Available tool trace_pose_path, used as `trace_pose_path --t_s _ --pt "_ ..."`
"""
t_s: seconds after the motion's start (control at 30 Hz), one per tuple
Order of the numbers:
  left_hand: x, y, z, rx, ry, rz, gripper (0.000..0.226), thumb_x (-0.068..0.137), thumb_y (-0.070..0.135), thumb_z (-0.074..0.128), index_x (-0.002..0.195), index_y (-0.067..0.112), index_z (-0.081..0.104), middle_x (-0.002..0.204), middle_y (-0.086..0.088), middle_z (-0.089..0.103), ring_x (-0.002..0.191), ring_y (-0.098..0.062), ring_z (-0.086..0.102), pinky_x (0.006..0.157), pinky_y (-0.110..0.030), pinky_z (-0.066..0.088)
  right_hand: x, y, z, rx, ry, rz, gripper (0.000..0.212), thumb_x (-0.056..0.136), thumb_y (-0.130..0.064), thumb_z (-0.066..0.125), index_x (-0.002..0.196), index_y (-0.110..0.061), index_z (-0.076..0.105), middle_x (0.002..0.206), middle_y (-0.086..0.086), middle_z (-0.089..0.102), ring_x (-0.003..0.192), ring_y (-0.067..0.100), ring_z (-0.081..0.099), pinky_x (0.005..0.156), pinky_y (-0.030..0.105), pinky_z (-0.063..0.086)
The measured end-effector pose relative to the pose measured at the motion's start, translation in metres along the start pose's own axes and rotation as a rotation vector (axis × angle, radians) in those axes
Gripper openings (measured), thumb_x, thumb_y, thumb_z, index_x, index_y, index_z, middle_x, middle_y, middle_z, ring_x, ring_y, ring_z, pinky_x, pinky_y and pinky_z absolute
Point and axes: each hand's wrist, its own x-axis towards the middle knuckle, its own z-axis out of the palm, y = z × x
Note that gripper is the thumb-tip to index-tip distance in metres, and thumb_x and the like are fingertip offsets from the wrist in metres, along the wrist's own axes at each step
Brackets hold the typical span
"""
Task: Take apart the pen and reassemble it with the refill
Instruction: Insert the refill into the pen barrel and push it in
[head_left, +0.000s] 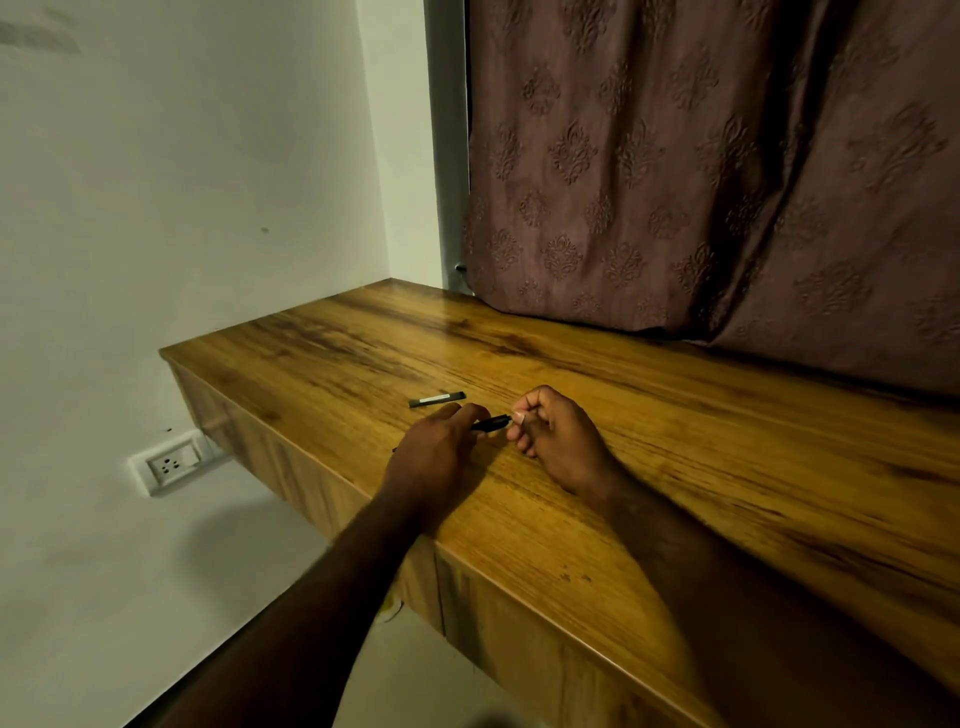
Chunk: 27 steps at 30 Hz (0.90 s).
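— Lying just beyond the grip, what is seen?
— A loose pen piece, on the table. The pen, half hidden, is pinched between left hand and right hand.

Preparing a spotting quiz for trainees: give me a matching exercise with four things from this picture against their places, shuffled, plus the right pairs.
Things
1. held pen piece
2. loose pen piece
3. wall socket
4. curtain

Places
A. on the wall, below the left end of the desk
B. draped at the desk's far side
C. lying alone on the desk, just beyond the left hand
D. gripped by the left hand, its end pinched by the right hand

Pairs: 1-D, 2-C, 3-A, 4-B
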Motion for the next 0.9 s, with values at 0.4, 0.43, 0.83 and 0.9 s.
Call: trace_pose_path --t_s 0.4,0.43,0.83,0.9 --pt "0.0 -0.001 0.001 0.018 0.017 -0.002 0.021 0.086 0.012 0.062 0.106 0.019 0.061 0.1 -0.007 0.067 0.083 -0.026 0.065 0.066 -0.039 0.053 0.002 -0.002 -0.003 0.029 -0.089 0.062 0.017 0.099 -0.018 0.045 0.102 -0.005 0.056 0.072 0.001 0.065 0.059 0.01 0.053 0.053 0.017 0.045" --pt "0.0 -0.001 0.001 0.021 0.02 0.004 0.021 0.086 0.012 0.062 0.106 0.019 0.06 0.1 -0.006 0.067 0.083 -0.025 0.065 0.066 -0.038 0.053 0.001 -0.002 -0.003 0.006 -0.09 0.057 0.019 0.099 -0.02 0.045 0.101 -0.004 0.056 0.071 0.0 0.065 0.058 0.01 0.052 0.056 0.021 0.045" --pt "0.0 -0.002 0.002 0.011 0.028 0.007 0.021 0.085 0.018 0.06 0.104 0.025 0.056 0.098 -0.003 0.066 0.08 -0.023 0.065 0.063 -0.036 0.052 0.004 -0.001 -0.012 0.272 -0.069 0.139 0.009 0.096 -0.009 0.051 0.094 -0.008 0.059 0.071 0.009 0.065 0.049 0.014 0.049 0.041 0.021 0.034" --pt "0.0 -0.003 0.002 0.014 0.027 0.003 0.02 0.086 0.017 0.061 0.104 0.025 0.056 0.098 -0.003 0.067 0.081 -0.023 0.065 0.063 -0.035 0.052 0.003 -0.001 -0.011 0.259 -0.08 0.137 0.009 0.093 -0.006 0.054 0.091 -0.01 0.062 0.07 0.007 0.066 0.05 0.014 0.049 0.042 0.021 0.035"
